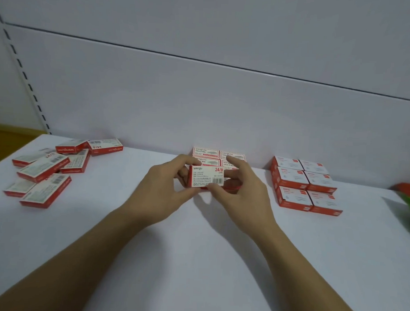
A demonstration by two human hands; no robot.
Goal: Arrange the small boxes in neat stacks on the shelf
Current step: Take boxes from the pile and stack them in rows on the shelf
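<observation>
A small red-and-white box (pixel 206 177) with a barcode label is held at the middle of the white shelf (pixel 196 248). My left hand (pixel 161 186) pinches its left end and my right hand (pixel 240 191) pinches its right end and front edge. Just behind it, against the back wall, lies a neat group of the same boxes (pixel 219 157), partly hidden by my fingers. A loose heap of several such boxes (pixel 50 171) lies scattered at the left of the shelf.
Neat stacks of red boxes with white tops (pixel 303 186) stand at the right. A red and green packet (pixel 409 197) shows at the far right edge. A slotted upright (pixel 23 74) runs up the back wall at the left.
</observation>
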